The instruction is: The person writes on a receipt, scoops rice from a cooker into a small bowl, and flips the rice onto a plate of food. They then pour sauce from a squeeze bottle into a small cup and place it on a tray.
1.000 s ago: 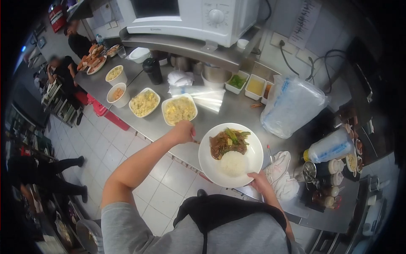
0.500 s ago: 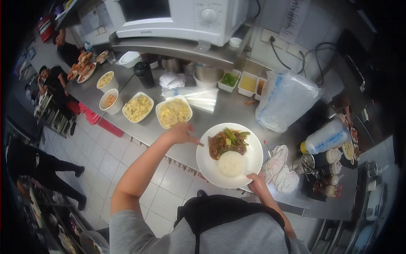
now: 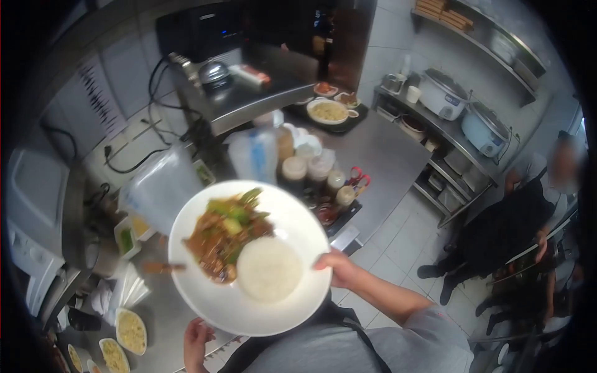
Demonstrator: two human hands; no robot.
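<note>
My right hand (image 3: 336,268) grips the right rim of a large white plate (image 3: 298,311), raised above the counter. On the plate, brown stir-fry with green vegetables (image 3: 229,233) lies beside a round mound of white rice (image 3: 269,268). Below the plate's lower left edge is my left hand (image 3: 198,336), apart from the rim, with its fingers curled; whether they hold anything is too unclear to tell. A small brown object (image 3: 163,267) shows at the plate's left side. Two white bowls of yellowish food (image 3: 131,331) (image 3: 114,355) stand at the lower left.
Sauce bottles (image 3: 295,168) and red-handled scissors (image 3: 359,179) stand beyond the plate. Bagged plastic (image 3: 163,186) is at the left. A tray with a food dish (image 3: 328,112) lies farther back. Rice cookers (image 3: 443,93) fill a shelf. A person (image 3: 510,217) stands at the right.
The view has swung right. The plate is now nearer the camera, held by my right hand. My left hand, earlier stretched out by the plate's left rim, is lower with its fingers curled.
</note>
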